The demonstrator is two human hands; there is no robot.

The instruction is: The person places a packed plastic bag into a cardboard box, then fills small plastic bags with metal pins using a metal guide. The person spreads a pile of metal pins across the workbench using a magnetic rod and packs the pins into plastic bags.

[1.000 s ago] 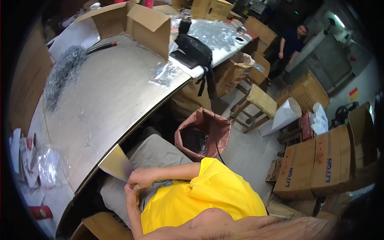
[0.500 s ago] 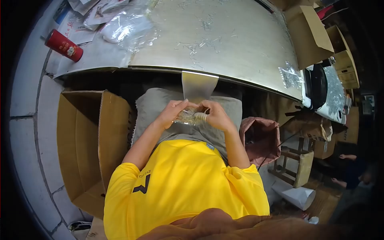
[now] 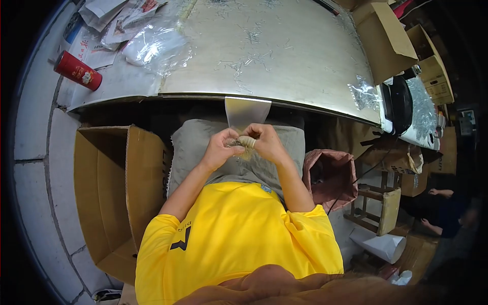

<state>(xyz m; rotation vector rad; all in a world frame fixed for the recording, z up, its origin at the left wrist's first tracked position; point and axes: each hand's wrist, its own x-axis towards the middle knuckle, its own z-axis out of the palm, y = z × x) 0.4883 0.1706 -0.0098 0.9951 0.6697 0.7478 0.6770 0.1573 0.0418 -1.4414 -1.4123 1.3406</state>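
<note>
Over my lap, my left hand [image 3: 220,149] and my right hand [image 3: 265,144] meet, fingers pinched together. Between them is a small clear plastic bag [image 3: 245,154], crumpled and partly hidden by the fingers; its contents are too small to make out. Pale wraps cover a finger of my right hand. Just beyond the hands, a translucent sheet [image 3: 247,113] hangs at the table edge. Small thin metallic pieces [image 3: 244,63] lie scattered on the metal-topped table [image 3: 305,61].
An open cardboard box [image 3: 104,193] stands at the left, a reddish sack [image 3: 330,178] at the right. On the table are a red can [image 3: 78,70], plastic bags [image 3: 155,43] and a black bag [image 3: 398,104]. A stool [image 3: 389,211] and another person [image 3: 447,211] are farther right.
The view has swung from the right side to face the table. Since the last earlier frame, my hands have drawn closer together around the plastic bag, which now shows less.
</note>
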